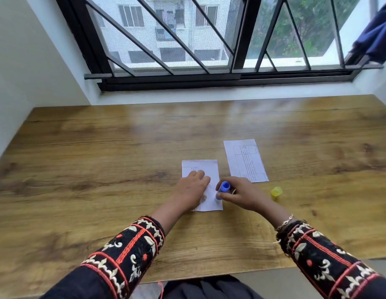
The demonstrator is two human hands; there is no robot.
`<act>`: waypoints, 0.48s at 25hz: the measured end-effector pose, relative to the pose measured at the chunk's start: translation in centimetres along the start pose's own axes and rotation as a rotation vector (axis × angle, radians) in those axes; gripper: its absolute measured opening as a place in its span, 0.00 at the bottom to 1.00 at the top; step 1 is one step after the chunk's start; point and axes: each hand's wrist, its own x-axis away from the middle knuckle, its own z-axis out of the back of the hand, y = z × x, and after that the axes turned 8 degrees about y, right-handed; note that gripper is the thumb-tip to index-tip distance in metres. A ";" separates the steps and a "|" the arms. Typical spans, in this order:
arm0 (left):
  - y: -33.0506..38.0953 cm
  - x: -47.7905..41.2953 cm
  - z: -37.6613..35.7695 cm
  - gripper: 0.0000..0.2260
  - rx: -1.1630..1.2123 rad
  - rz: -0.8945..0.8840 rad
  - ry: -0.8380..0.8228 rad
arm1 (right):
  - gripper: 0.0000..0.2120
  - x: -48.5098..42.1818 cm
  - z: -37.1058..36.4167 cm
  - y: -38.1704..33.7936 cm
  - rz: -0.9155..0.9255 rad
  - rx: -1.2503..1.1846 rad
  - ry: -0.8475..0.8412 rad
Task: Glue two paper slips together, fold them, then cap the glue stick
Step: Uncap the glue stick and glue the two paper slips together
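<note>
You are looking down at a wooden table [101, 169] set under a barred window [187, 39]. Your left hand [191, 190] lies palm down, fingers together and flat, pressing on the near paper slip [209, 169], which lies with its long axis running away from you, tilted slightly. Your right hand [241, 196] grips the blue glue stick [223, 189] between thumb and fingers. The stick leans with its long axis running from its lower end, at the slip's right edge, up and away from you; the rim of its upper end faces the camera. Whether the lower end touches the paper is hard to tell, since the frame is a little blurred there. The second paper slip [246, 160] lies just beyond and to the right, apart from the first, also lengthwise away from you, printed side up. The yellow cap [276, 192] sits on the table to the right of your right hand, off the stick
</note>
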 end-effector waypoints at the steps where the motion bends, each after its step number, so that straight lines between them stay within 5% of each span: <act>1: 0.0 0.0 -0.1 0.19 0.000 0.000 0.002 | 0.07 0.4 -0.1 0.0 0.002 0.003 -0.006; 7: -0.3 -0.2 -0.4 0.21 -0.013 -0.008 -0.005 | 0.06 1.6 -0.6 0.8 0.006 -0.009 -0.008; 12: -0.8 0.0 -0.5 0.23 -0.081 0.073 -0.017 | 0.05 1.1 0.2 1.3 -0.163 -0.409 0.114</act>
